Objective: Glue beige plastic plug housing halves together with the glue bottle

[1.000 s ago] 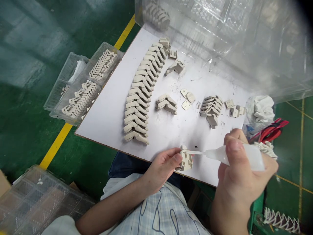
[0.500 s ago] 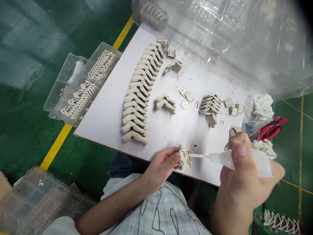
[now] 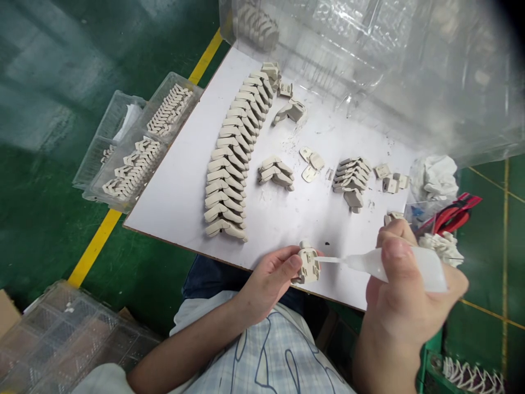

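Between thumb and fingers, my left hand [image 3: 273, 279] holds a small beige plastic part [image 3: 308, 265] with slots and raised edges, its inner side facing up. My right hand [image 3: 410, 290] is wrapped round a white squeeze bottle [image 3: 426, 268] with a long thin nozzle. The nozzle tip points left and lies at the upper right of the part's inner face; whether it touches cannot be made out. Beyond my hands, a long curved row of beige parts [image 3: 232, 158] lies nested on the white board. A shorter stack [image 3: 351, 178] and a small group [image 3: 276, 172] lie nearer the middle.
Flat oval pieces [image 3: 311, 163] and dark crumbs lie on the white board [image 3: 172, 191]. Clear plastic trays [image 3: 135, 148] of parts stand at left. A large clear plastic sheet [image 3: 369, 71] rises at the back. Crumpled white tissue [image 3: 435, 178] and red-handled pliers [image 3: 453, 216] are at right.
My right hand and the bottle have moved slightly left, bringing the nozzle tip further over the beige part. My left hand keeps the part in nearly the same place.
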Demonstrator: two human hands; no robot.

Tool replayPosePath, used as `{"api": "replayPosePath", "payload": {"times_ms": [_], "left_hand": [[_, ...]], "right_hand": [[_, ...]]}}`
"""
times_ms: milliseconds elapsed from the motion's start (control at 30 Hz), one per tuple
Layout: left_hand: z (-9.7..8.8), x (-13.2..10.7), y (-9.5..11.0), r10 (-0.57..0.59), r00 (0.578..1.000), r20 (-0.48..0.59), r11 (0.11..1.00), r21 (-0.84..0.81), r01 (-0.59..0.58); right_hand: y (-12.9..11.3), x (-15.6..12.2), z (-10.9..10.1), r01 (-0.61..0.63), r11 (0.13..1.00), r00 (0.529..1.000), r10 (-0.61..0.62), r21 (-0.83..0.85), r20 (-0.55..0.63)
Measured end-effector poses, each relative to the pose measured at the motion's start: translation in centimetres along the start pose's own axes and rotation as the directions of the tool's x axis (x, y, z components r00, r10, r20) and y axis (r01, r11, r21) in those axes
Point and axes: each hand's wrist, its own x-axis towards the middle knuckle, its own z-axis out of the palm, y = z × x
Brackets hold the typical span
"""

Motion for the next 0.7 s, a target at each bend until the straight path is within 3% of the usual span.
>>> {"api": "replayPosePath", "payload": {"times_ms": [400,700], "left_hand": [[0.0,0.1,-0.2,-0.003,0.999,-0.041,1.0,-0.026,0.002],[0.0,0.1,0.0,-0.003,1.0,-0.026,1.0,0.002,0.003]], "right_hand": [[-0.8,-0.7,-0.1,-0.039,0.999,0.991,0.035,0.032,0.126],[-0.1,-0.7,-1.3,-0.059,0.997,0.997,0.057,0.043,0.05]]}}
